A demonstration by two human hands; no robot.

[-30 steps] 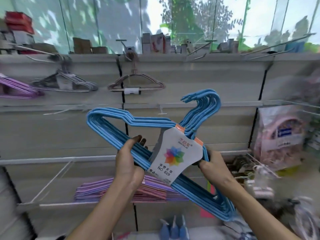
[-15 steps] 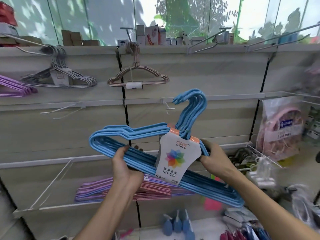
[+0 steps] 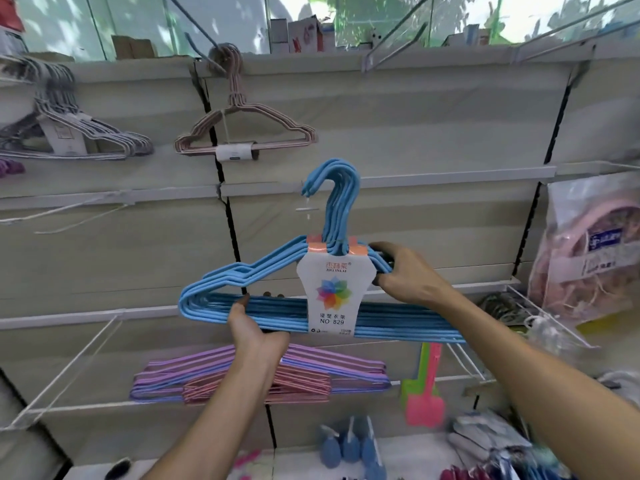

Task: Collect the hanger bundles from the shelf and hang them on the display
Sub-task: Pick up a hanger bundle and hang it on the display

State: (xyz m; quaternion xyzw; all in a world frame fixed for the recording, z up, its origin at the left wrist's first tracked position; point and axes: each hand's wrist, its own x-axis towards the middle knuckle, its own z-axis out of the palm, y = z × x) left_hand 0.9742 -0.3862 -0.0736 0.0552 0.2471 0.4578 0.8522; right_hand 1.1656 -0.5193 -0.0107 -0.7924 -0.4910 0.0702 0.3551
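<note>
Between your two hands the blue hanger bundle [image 3: 277, 306] stands upright in front of the shelving, hooks on top and curling to the left. Your left hand [image 3: 254, 329] grips the bottom bars from beneath, thumb on the near side and fingertips just showing over the far side. Your right hand [image 3: 403, 275] is curled round the right shoulder of the bundle, just beside the white label card [image 3: 330, 292] (the one printed NO 829).

Outward from there, the bundle is free of any peg; the purple and pink hanger bundles [image 3: 263, 379] lie on the wire shelf [image 3: 69, 379] below your left forearm, and a pink hanger bundle [image 3: 242, 133] hangs on a peg [image 3: 204, 46] up and to the left. Bare pegs [image 3: 394, 39] jut out above and to the right.

What could go wrong, as I judge it: the hooks are several wires side by side, so if you lift at a tilt only some may catch the peg and the rest will splay or slide off. A low grip on the bars gives little control of the hook end, so it may swing past the peg tip. Letting go before the weight sits on the peg would drop the bundle onto the shelf stock below.
</note>
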